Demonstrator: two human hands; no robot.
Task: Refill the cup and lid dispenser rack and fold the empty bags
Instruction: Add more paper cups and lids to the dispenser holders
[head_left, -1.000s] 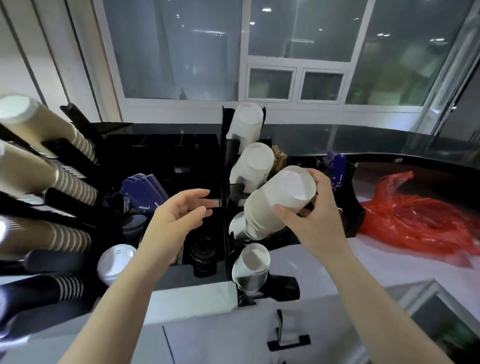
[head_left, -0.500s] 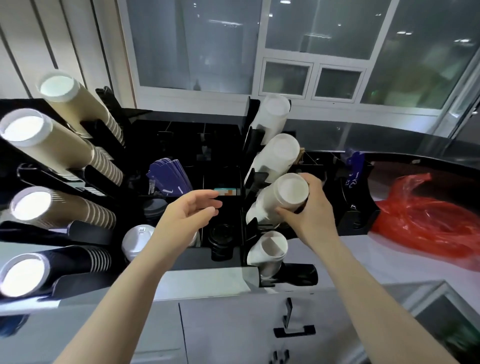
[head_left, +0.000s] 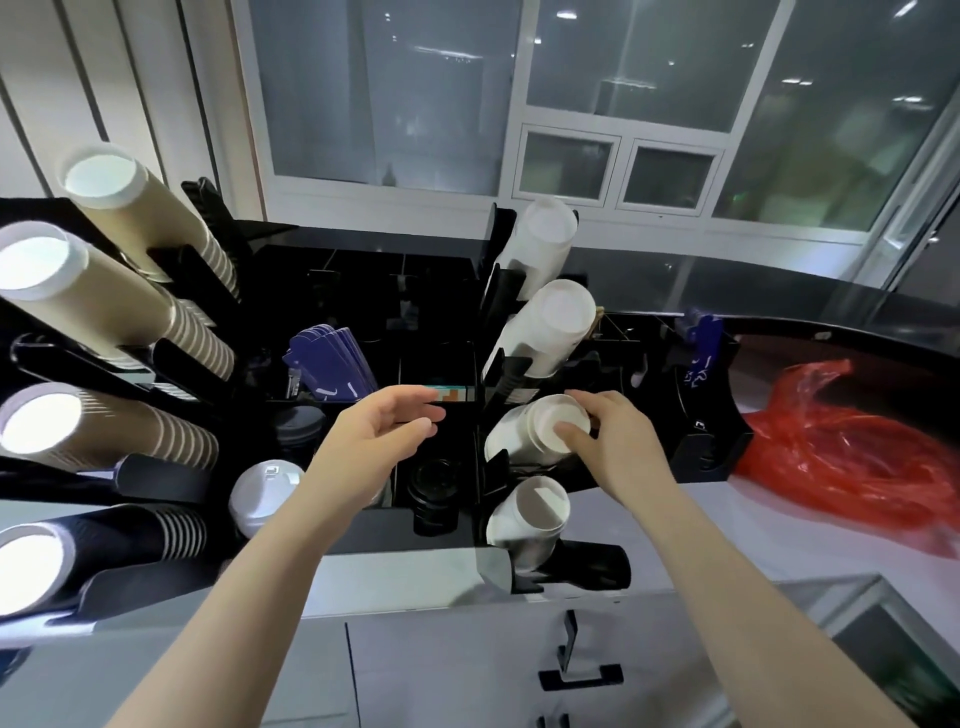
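A black dispenser rack (head_left: 493, 291) stands on the counter with several slanted slots of white cups. My right hand (head_left: 613, 447) grips the rim end of a white cup stack (head_left: 514, 441) lying in the third slot from the top, thumb across its open mouth. Other white stacks sit above (head_left: 545, 332) and below (head_left: 530, 514). My left hand (head_left: 384, 431) hovers over the black compartments left of that rack, fingers relaxed and holding nothing. A red plastic bag (head_left: 841, 447) lies crumpled on the counter at the right.
A second rack at the left holds long stacks of tan and dark ribbed cups (head_left: 114, 317). Blue sleeves (head_left: 332, 364), a white lid (head_left: 265, 493) and black lids (head_left: 434, 483) sit in the middle compartments. Cabinet fronts with black handles (head_left: 576, 670) lie below; windows stand behind.
My right hand has pushed the white cup stack down and deeper into the third slot. The left hand stays hovering. The camera has tilted, showing more of the left rack.
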